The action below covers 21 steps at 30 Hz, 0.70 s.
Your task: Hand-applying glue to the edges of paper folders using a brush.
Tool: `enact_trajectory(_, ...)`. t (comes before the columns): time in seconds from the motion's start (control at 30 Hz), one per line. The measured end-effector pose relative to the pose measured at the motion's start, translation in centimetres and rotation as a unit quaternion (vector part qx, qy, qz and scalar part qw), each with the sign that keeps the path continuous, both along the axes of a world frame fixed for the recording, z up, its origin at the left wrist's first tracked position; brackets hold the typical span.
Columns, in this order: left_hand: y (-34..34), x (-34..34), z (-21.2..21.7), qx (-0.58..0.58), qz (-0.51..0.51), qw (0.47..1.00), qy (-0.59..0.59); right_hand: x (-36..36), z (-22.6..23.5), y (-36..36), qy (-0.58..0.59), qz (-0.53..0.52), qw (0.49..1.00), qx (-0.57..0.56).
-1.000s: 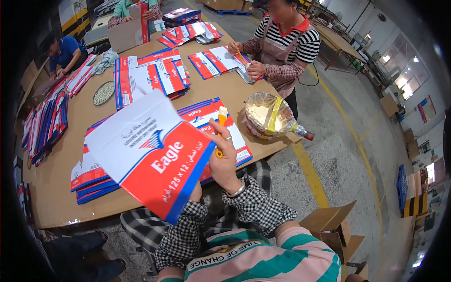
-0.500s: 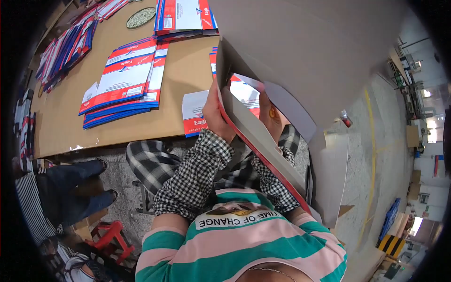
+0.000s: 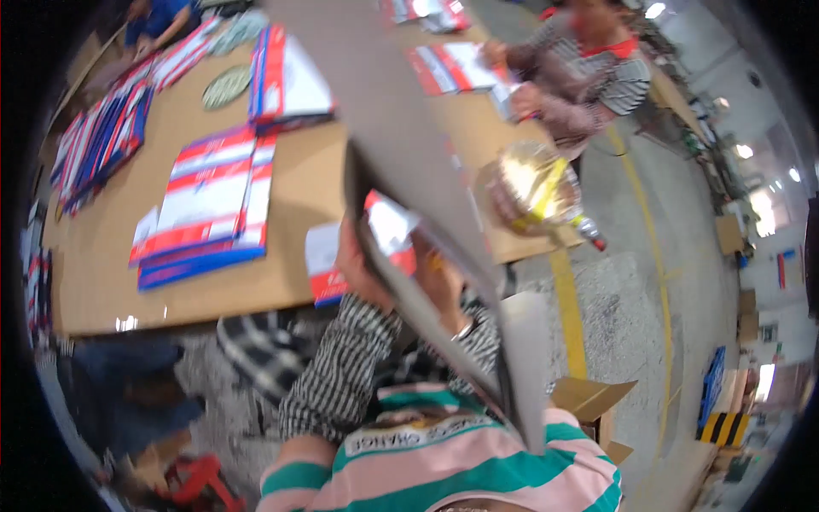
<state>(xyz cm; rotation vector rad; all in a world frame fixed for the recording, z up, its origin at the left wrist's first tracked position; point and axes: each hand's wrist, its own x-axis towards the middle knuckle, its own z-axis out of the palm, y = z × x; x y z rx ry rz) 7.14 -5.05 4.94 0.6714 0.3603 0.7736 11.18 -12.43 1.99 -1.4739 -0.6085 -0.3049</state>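
Observation:
A large folding carton (image 3: 426, 320), grey inside and red along one edge, is partly opened out in front of my chest. One long grey panel (image 3: 375, 77) rises over the table, turned nearly edge-on. My left hand (image 3: 363, 271) is closed round the carton's left edge. Between the panels, my right hand (image 3: 437, 280) grips the carton, its fingertips partly hidden and blurred. A flat red-and-white printed piece (image 3: 324, 264) lies by my left hand at the table's front edge.
Stacks of flat red, white and blue cartons (image 3: 200, 196) lie on the brown table (image 3: 171, 303), with more cartons (image 3: 107, 145) at far left. Right of the panel is a shiny round bundle with yellow tape (image 3: 533, 188). A co-worker (image 3: 589, 85) handles cartons across the table. An open cardboard box (image 3: 589, 397) stands at right.
The carton has swung left and its broad panel has turned from nearly face-on to edge-on, uncovering the co-worker and round bundle. Both hands keep hold of it; the whole view has shifted.

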Motion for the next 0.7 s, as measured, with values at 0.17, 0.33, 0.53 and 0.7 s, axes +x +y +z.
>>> enact_trajectory(0.17, 0.7, -0.4, -4.7, 0.384, 0.151, 0.908, 0.078, -1.7, 1.8, 0.0, 0.014, 0.072, 0.996, -0.053)
enact_trajectory(0.33, 2.2, 0.3, -4.1, 0.357, 0.102, 0.915, 0.157, -0.8, 3.0, -0.3, -0.093, 0.02, 0.994, -0.053)
enact_trajectory(0.53, 1.1, 1.2, -3.5, 0.301, 0.068, 0.904, 0.296, -1.6, 5.3, 0.4, 0.007, 0.048, 0.998, -0.036)
enact_trajectory(0.7, 1.8, 0.0, -3.5, 0.258, 0.043, 0.908, 0.327, -1.8, 4.7, 0.5, 0.018, 0.037, 0.998, -0.041)
